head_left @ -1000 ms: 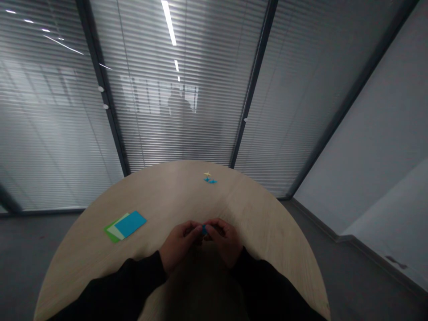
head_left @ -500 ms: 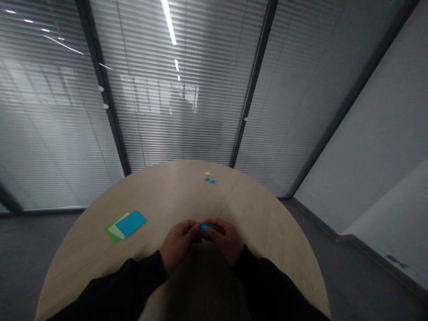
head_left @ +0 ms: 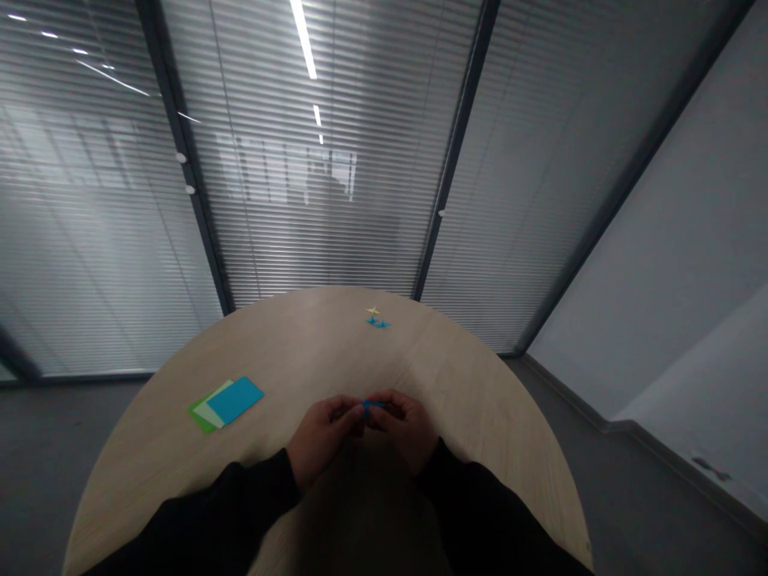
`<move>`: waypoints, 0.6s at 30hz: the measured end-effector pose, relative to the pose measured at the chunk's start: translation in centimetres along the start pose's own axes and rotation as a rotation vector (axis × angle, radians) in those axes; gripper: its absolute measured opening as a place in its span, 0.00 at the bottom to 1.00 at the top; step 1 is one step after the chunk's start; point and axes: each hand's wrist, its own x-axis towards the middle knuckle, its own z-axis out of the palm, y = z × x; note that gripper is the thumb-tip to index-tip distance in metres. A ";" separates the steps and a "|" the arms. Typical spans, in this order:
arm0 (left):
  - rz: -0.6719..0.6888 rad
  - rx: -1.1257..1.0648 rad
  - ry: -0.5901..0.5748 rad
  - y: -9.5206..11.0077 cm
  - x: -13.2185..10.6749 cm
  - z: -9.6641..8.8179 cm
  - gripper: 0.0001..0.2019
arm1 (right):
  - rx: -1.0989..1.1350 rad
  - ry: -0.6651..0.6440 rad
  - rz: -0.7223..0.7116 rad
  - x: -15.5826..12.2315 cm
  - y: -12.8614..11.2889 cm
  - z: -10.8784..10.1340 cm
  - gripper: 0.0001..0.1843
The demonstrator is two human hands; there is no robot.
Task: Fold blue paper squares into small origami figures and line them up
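Both my hands meet over the near middle of a round pale wooden table (head_left: 480, 400). My left hand (head_left: 321, 436) and my right hand (head_left: 405, 428) pinch a small folded blue paper piece (head_left: 370, 405) between their fingertips. Only a sliver of the blue paper shows; the rest is hidden by my fingers. Black sleeves cover both forearms.
A stack of paper sheets, blue on top of pale and green ones (head_left: 226, 402), lies to the left. Small folded paper figures, one yellow (head_left: 373, 310) and two blue (head_left: 378, 323), sit at the far edge. Glass walls with blinds stand behind the table.
The blue paper between my fingers shows flatter and thinner than before. My hands stay in nearly the same place, fingers shifting slightly on the paper.
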 end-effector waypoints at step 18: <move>-0.060 -0.083 -0.035 0.0 0.2 0.2 0.17 | 0.060 0.034 -0.079 0.2 -0.8 -0.2 0.18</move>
